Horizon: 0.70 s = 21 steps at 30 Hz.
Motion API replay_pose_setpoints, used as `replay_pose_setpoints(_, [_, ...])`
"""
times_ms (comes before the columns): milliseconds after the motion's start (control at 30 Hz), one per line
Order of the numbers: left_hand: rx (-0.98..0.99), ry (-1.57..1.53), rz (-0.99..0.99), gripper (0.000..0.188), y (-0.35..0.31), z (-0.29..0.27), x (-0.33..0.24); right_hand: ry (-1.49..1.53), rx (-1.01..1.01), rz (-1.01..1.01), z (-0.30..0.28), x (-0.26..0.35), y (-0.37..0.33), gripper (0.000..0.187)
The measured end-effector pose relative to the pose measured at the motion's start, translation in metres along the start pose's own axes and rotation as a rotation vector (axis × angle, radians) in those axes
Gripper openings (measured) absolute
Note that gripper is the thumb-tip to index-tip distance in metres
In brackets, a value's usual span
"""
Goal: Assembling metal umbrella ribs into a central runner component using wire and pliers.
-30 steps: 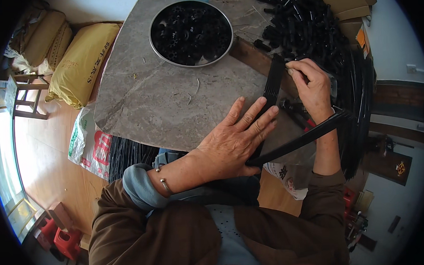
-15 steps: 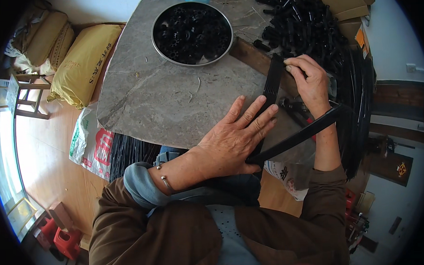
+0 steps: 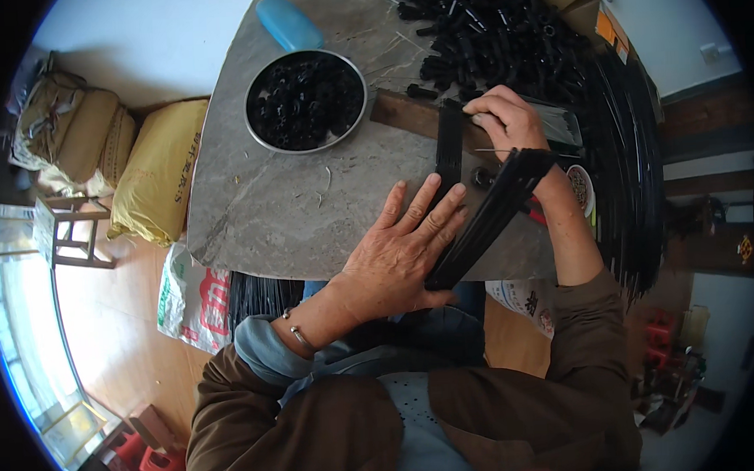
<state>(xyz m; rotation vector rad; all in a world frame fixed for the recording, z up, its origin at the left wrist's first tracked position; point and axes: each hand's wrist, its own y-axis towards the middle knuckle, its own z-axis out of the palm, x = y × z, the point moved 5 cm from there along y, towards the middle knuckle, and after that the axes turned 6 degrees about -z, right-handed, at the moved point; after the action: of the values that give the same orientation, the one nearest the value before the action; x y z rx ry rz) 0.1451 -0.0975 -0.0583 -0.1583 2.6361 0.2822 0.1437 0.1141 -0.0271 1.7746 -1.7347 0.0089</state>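
A bundle of thin black ribs (image 3: 449,144) lies bent in a V on the grey stone-look table (image 3: 262,215). My left hand (image 3: 403,251) rests on it, fingers spread and flat, near the bend. The other leg of the V, a thicker black bundle (image 3: 487,218), slants up to my right wrist, and a thin metal rod sticks out at its upper end. My right hand (image 3: 513,122) is closed in a pinch at the far end of the first leg. What its fingertips hold is too small to make out. A brown wooden strip (image 3: 405,115) lies under that end.
A round pan (image 3: 306,150) of small black parts stands left of the bundle, a blue object (image 3: 289,24) behind it. Black tubular parts (image 3: 503,40) are heaped at the far right. Long black rods (image 3: 631,174) line the right edge, near a small bowl (image 3: 590,194).
My view has shifted, so the table contents appear displaced. The second leg of the bundle now shows its broad side of ribs. My left hand stays on the bundle, my right still pinches at its far end.
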Motion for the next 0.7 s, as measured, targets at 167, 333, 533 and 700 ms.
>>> replay_pose_setpoints(167, [0.013, 0.014, 0.000, 0.099, 0.001, 0.002, -0.002, 0.098, -0.078, 0.170, 0.003, 0.000, -0.002, 0.010])
replay_pose_setpoints(333, [0.063, 0.058, -0.008, 0.103, 0.004, 0.002, -0.005, 0.192, -0.042, 0.172, 0.001, -0.015, -0.001, 0.013])
replay_pose_setpoints(533, [0.100, 0.037, -0.026, 0.103, 0.005, 0.005, -0.004, 0.129, -0.017, 0.033, 0.002, -0.018, 0.008, 0.009])
replay_pose_setpoints(700, [0.146, 0.038, -0.048, 0.104, 0.009, 0.007, -0.007, 0.130, -0.052, -0.054, 0.009, -0.025, 0.008, 0.012])
